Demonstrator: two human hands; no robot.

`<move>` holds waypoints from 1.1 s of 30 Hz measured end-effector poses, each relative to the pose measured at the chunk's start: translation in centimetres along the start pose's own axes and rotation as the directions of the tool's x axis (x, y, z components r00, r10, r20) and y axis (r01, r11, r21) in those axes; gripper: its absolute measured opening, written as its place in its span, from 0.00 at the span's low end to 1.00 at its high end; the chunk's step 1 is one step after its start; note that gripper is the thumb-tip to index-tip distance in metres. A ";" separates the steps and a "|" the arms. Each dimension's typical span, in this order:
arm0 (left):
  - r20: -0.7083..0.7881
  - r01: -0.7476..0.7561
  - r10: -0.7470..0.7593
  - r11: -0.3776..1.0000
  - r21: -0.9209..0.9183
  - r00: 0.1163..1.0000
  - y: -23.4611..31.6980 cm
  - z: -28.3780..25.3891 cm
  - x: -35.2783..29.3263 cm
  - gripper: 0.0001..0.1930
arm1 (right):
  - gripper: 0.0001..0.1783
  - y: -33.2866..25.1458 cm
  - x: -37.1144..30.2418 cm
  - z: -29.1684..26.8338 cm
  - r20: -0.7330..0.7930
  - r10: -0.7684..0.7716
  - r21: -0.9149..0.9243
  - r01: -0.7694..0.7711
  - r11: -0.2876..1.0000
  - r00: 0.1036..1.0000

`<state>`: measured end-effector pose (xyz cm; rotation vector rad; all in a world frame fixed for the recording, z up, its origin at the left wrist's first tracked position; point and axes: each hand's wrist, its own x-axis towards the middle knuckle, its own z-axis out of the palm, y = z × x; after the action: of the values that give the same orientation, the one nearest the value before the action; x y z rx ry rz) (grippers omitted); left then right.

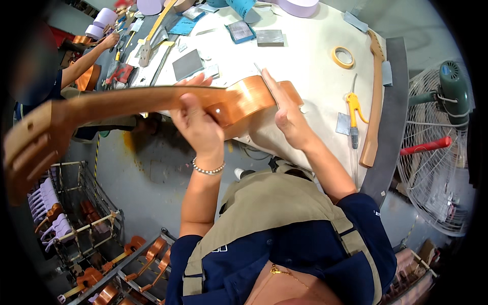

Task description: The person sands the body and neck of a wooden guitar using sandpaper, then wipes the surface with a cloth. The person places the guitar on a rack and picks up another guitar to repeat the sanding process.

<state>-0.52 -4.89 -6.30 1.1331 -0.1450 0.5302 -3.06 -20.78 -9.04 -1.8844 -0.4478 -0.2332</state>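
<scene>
An unfinished wooden ukulele [250,96] is held up on its side over the near edge of the white-topped bench [315,66]. Its neck runs out to the left, with the headstock [38,137] close to the view's left rim. My left hand [198,122] grips it where neck meets body, thumb on the near side and fingers behind. My right hand [287,112], fingers straight, presses a thin sheet that looks like sandpaper [258,67] against the curved side of the body. That sheet shows only edge-on, so most of it is hidden.
Sanding blocks [270,38], a tape roll [343,57], a yellow air gun [353,104] and a loose neck [375,101] lie on the bench. A caged fan [437,147] stands right. Racks of ukuleles [147,259] are lower left; a co-worker's arm [91,58] reaches in upper left.
</scene>
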 end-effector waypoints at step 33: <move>0.047 -0.076 0.075 0.997 0.019 0.996 0.5 -1.7 0.2 0.19 | 0.58 -1.0 -0.3 1.0 -0.038 0.039 0.013 -0.039 0.999 0.999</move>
<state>-0.87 -3.13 -6.59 1.1642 -0.2235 0.5737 -3.79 -19.56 -8.64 -1.8721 -0.3857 -0.2395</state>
